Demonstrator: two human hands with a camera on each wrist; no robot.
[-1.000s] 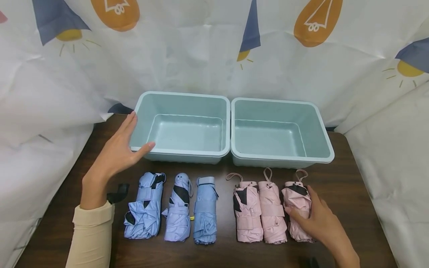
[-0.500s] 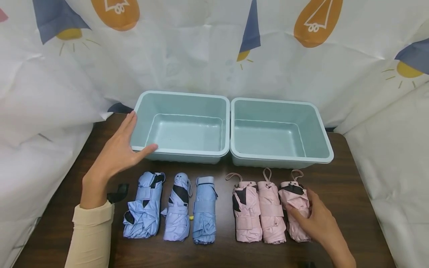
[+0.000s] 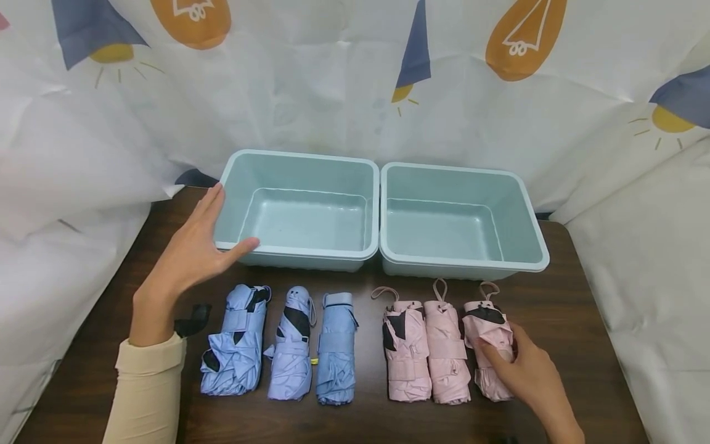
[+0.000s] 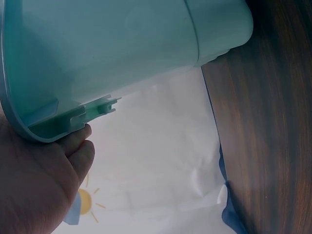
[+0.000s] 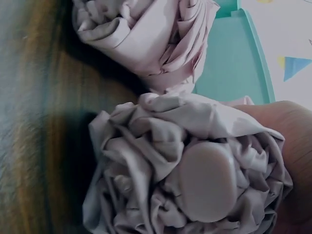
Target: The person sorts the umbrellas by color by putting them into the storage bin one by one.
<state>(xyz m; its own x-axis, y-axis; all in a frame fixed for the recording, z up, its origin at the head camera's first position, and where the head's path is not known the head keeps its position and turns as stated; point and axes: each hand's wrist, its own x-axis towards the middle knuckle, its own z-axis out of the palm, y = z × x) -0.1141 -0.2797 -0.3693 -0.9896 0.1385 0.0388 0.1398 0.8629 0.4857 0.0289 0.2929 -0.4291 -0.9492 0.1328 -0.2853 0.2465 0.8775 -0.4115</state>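
Note:
My right hand (image 3: 527,370) grips the rightmost pink folded umbrella (image 3: 490,327) from its right side, thumb on top. The crumpled end of that umbrella (image 5: 209,183) fills the lower right wrist view. Close on its left lie two more pink umbrellas, the middle one (image 3: 448,351) and a left one (image 3: 407,354). At the left bin's corner, my left hand (image 3: 191,246) touches the pale blue-green bin (image 3: 310,251), its fingers straight along the side and thumb at the front rim. Under the rim, its fingertips show in the left wrist view beside the bin wall (image 4: 122,39).
A second bin (image 3: 466,266) stands against the first on the right. Three blue folded umbrellas lie in front of the left bin: left (image 3: 235,345), middle (image 3: 293,351) and right (image 3: 336,351). A patterned white sheet (image 3: 333,80) hangs behind the dark wooden table (image 3: 366,425).
The rightmost pink umbrella has shifted slightly left, closer to the middle pink one, with my right hand on it. My left hand has stayed at the bin's corner.

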